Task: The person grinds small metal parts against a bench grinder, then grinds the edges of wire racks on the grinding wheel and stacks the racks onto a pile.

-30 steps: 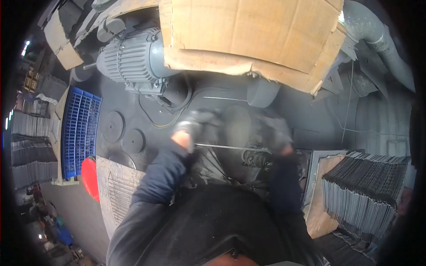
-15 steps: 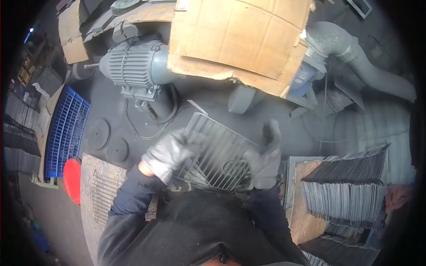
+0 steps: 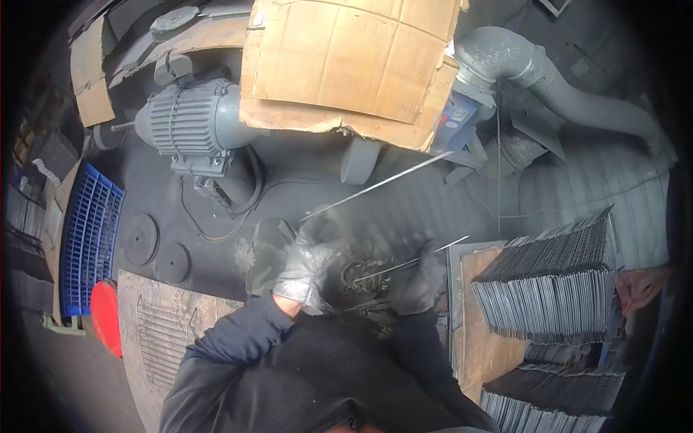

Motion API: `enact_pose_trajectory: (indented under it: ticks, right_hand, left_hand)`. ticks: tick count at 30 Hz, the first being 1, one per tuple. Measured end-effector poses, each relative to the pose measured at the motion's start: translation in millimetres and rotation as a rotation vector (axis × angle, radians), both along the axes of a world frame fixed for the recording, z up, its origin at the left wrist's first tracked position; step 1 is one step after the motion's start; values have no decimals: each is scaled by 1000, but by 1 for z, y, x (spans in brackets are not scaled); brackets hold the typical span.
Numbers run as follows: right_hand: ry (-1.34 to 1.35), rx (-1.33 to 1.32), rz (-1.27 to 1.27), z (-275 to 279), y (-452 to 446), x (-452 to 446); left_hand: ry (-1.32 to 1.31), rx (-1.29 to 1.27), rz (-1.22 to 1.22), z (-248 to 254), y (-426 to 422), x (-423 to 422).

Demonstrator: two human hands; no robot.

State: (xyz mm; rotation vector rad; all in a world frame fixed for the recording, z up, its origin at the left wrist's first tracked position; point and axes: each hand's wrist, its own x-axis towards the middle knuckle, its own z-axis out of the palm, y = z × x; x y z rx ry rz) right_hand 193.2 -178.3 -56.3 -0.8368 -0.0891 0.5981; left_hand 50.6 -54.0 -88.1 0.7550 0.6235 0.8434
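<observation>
A slatted metal grille, smeared by motion, is slanted in front of me, with two bright edges rising to the right. My left hand, in a grey glove, is at its left end, with the fingers closed round that end and partly blurred. Near the lower bright edge is my right hand, gloved and dark; its fingers are too smeared to show their grip. Below the grille, between my hands, a coiled dark part shows.
A motor stands upper left beside a cardboard sheet. Stacked grilles are at the right, near a large duct. At left are a blue plastic grid, a red disc and a slotted board.
The grille has turned and shifted right and up from between my hands. My left hand has moved right, while my right hand has gone from upright to lower and blurred. The view has shifted.
</observation>
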Motion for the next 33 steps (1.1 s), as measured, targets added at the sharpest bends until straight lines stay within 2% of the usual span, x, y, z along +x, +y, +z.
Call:
enact_pose_trajectory:
  ticks: [1,2,3,4,5,7,9,10,11,12,14,15,18,19,20,21,23,24,25,27,28,30,32,33]
  right_hand:
    - [-438,-230,40,-8,-3,0]
    - [-875,-458,81,-22,-9,2]
    - [-926,-526,76,-38,-13,4]
    - [-976,-595,71,-54,-17,7]
    - [-640,-499,17,-72,-19,11]
    - [-299,-421,-128,-79,-15,21]
    - [-275,-465,-328,-66,0,35]
    - [-349,-587,-63,-50,2,44]
    - [-418,-705,211,-22,3,51]
    - [-479,-817,493,-8,4,60]
    - [-444,-802,614,-13,13,82]
    - [-428,-791,673,-19,15,92]
    - [-423,-764,668,-87,11,121]
    - [-446,-830,586,-100,12,127]
    - [-468,-895,504,-110,14,132]
    - [-467,-893,426,-112,16,135]
    - [-441,-822,276,-105,22,136]
    - [-413,-756,207,-99,24,134]
    - [-426,-734,202,-98,27,132]
    - [-455,-682,184,-97,32,129]
    - [-440,-768,266,-100,31,128]
    - [-371,-858,386,-103,31,126]
    - [-230,-787,416,-99,42,121]
    - [-140,-708,409,-99,52,118]
  left_hand:
    - [-54,-120,-13,2,-4,3]
    - [72,106,-42,-15,0,-1]
    - [200,330,-72,-33,10,-5]
    - [199,336,-83,-47,14,-10]
    - [198,343,-95,-51,19,-14]
    - [-62,-80,-78,-27,25,-22]
    - [-20,-106,-235,-48,43,-32]
    - [1,-119,-314,-59,51,-34]
    - [172,54,-446,-51,56,-32]
    - [155,-3,-456,-52,60,-26]
    - [120,-113,-473,-59,67,-12]
    - [182,-71,-487,-62,71,-5]
    - [370,225,-301,-58,70,18]
    - [403,137,-270,-114,76,22]
    - [422,277,-285,-145,77,25]
    - [438,419,-298,-148,78,30]
    - [186,133,-160,-136,68,44]
    - [288,286,-177,-138,70,52]
    - [390,436,-193,-142,74,57]
    - [474,481,-174,-142,80,62]
    - [516,503,-165,-142,83,64]
    - [483,279,-74,-121,83,65]
    - [501,481,-11,-160,94,57]
    - [528,558,0,-164,98,47]
